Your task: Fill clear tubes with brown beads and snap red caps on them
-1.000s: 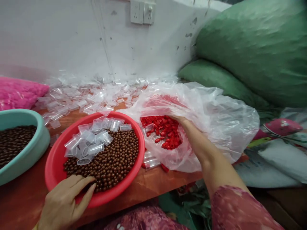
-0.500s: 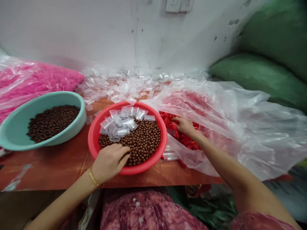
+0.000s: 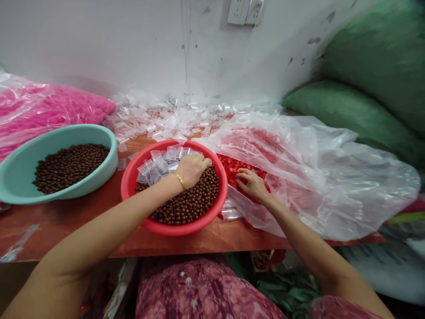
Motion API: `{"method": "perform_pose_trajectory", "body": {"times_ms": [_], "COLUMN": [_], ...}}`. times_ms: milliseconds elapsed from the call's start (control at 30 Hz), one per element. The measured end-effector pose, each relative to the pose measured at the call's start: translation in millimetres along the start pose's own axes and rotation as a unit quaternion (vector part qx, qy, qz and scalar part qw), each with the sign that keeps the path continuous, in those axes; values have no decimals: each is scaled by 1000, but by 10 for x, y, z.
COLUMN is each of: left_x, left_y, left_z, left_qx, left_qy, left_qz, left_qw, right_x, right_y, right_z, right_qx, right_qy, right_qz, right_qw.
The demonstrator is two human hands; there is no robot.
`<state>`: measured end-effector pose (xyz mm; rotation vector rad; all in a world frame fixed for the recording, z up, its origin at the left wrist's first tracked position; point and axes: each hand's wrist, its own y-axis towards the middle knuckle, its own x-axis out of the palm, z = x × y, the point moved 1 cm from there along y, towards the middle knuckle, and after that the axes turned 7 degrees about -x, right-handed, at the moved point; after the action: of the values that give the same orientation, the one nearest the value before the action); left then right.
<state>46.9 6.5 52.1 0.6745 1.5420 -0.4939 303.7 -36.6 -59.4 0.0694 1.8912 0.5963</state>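
Observation:
A red basin (image 3: 132, 180) on the wooden table (image 3: 99, 221) holds brown beads (image 3: 189, 204) and a heap of small clear plastic tubes (image 3: 160, 163). My left hand (image 3: 192, 170) reaches into the basin at its far side, fingers curled down where tubes meet beads; what it grips is hidden. A gold bangle sits on that wrist. My right hand (image 3: 250, 183) lies inside an open clear plastic bag (image 3: 315, 177), fingers pinched among small red plastic pieces (image 3: 232, 163).
A teal basin (image 3: 20, 170) of darker brown beads (image 3: 69, 166) stands at the left. Behind it lies a bag of pink pieces (image 3: 49, 110). Loose clear tubes (image 3: 166, 118) cover the table's back by the wall. Green sacks (image 3: 365, 115) are piled at the right.
My left hand moved from the red basin's near rim across the beads to the clear tubes at its far side. My right hand stayed among the red pieces. The view shifted left.

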Motion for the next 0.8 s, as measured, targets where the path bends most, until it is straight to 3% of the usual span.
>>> {"method": "perform_pose_trajectory", "body": {"times_ms": [133, 267, 433, 633, 800], "left_x": [159, 144, -57, -147, -41], "left_y": [424, 477, 6, -738, -812], "left_z": [81, 74, -15, -214, -226], "left_qx": [-30, -41, -78, -110, -125], "left_qy": [10, 14, -37, -18, -9], "left_qz": [-33, -34, -23, -153, -177], "left_qw": [999, 998, 996, 982, 976], "right_x": [31, 15, -51, -339, -278], "right_y": [50, 107, 164, 119, 82], "right_z": [51, 180, 173, -211, -504], "right_qx": [32, 64, 75, 55, 71], "right_qy": [-3, -8, -26, -165, -106], "right_qz": [24, 37, -3, -69, -206], "right_qw": [999, 997, 997, 982, 970]}}
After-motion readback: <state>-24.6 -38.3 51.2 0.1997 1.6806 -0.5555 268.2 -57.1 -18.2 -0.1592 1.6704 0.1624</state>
